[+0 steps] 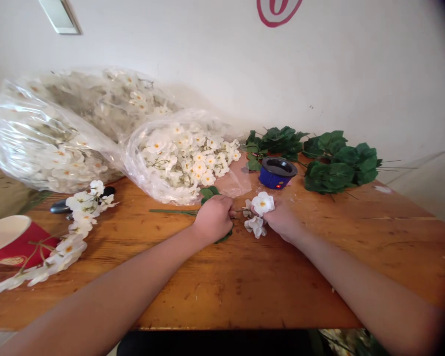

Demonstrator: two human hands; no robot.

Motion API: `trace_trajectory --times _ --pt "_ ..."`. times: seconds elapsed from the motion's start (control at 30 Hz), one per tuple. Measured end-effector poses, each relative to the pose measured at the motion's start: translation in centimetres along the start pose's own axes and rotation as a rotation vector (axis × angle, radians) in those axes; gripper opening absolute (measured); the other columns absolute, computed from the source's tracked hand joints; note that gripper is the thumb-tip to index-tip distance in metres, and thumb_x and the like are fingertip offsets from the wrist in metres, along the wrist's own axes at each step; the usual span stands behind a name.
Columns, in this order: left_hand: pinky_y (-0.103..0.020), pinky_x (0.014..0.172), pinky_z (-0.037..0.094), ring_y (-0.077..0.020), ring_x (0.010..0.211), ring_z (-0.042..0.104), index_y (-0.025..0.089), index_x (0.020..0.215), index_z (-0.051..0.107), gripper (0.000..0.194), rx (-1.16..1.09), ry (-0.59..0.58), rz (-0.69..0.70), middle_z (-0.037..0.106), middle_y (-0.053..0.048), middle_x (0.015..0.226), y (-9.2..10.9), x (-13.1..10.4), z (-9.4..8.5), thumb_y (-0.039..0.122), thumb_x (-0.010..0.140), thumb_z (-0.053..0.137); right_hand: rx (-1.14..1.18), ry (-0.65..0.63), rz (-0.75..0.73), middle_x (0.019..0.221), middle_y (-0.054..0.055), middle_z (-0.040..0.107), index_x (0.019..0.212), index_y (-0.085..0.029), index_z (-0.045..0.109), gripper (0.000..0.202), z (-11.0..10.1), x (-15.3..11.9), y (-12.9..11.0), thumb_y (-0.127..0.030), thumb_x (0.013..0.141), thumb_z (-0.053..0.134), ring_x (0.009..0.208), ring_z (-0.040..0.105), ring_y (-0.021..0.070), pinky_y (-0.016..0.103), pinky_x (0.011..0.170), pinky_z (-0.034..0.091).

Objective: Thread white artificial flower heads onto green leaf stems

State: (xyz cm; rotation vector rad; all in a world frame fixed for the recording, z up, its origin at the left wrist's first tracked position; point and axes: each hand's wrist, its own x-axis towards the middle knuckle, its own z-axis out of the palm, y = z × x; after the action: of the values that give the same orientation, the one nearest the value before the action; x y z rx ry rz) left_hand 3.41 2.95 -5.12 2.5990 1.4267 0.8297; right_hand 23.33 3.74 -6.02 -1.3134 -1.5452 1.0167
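My left hand [214,217] is closed around a green artificial stem [172,211], whose bare end points left over the table. Green leaves [208,193] stick out above and below that fist. Close by on the right, my right hand [283,220] is closed on a small spray of white artificial flowers [263,203] with yellow centres. A thin stalk runs between the two hands. The fingertips of my right hand are partly hidden by the petals. Just behind the hands stands a small blue pot [277,173] with a dark hollow top and a red light.
A clear plastic bag [33,123] full of white flowers fills the back left. Bunches of green leaves [341,165] lie at the back right, with wires sticking out. At left, a white flower spray [82,217] leans by a red paper tub [33,242] on the wooden table [222,296].
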Motion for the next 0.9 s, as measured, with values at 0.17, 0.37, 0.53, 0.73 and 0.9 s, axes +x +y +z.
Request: trace_trajectory --times 0.17,0.37,0.53,0.73,0.9 --pt "-0.031 0.070 0.045 -0.0207 0.078 0.057 0.017 0.073 0.056 0.011 0.016 -0.012 0.002 0.060 -0.007 0.075 0.0 0.1 0.2 0.008 0.075 0.049 -0.043 0.050 -0.025 0.073 0.002 0.066 0.072 -0.018 0.062 0.016 0.2 -0.1 -0.1 -0.032 0.065 0.067 0.064 0.057 0.0155 0.026 0.059 0.044" --pt "-0.030 0.072 0.046 -0.0203 0.079 0.057 0.017 0.073 0.056 0.012 0.011 -0.020 0.019 0.060 -0.007 0.076 -0.1 0.1 0.3 0.007 0.074 0.050 -0.075 -0.025 -0.045 0.065 0.000 0.060 0.069 -0.018 0.060 0.013 0.1 -0.1 0.1 -0.030 0.070 0.064 0.060 0.052 0.0140 0.024 0.054 0.040" --pt "-0.030 0.071 0.044 -0.0192 0.077 0.056 0.018 0.069 0.053 0.014 0.011 -0.017 0.068 0.058 -0.005 0.073 -0.2 0.1 0.3 0.005 0.071 0.049 -0.077 -0.034 -0.058 0.061 -0.002 0.056 0.063 -0.018 0.057 0.008 0.3 -0.3 0.0 -0.024 0.069 0.060 0.058 0.049 0.0119 0.022 0.052 0.036" --pt "-0.029 0.070 0.044 -0.0191 0.077 0.056 0.017 0.069 0.053 0.014 -0.001 -0.017 0.075 0.059 -0.006 0.072 -0.3 0.1 0.2 0.005 0.073 0.049 -0.078 -0.041 -0.056 0.060 -0.002 0.056 0.062 -0.018 0.057 0.010 0.6 -0.2 -0.5 -0.024 0.069 0.060 0.058 0.050 0.0121 0.022 0.052 0.036" --pt "-0.030 0.070 0.044 -0.0199 0.079 0.059 0.017 0.075 0.058 0.009 0.071 -0.040 0.065 0.062 -0.006 0.077 0.5 -0.3 -1.4 0.012 0.078 0.052 0.002 -0.134 -0.007 0.059 -0.001 0.059 0.065 -0.016 0.062 0.011 0.0 -0.4 -1.9 -0.027 0.067 0.065 0.055 0.051 0.0121 0.023 0.051 0.038"
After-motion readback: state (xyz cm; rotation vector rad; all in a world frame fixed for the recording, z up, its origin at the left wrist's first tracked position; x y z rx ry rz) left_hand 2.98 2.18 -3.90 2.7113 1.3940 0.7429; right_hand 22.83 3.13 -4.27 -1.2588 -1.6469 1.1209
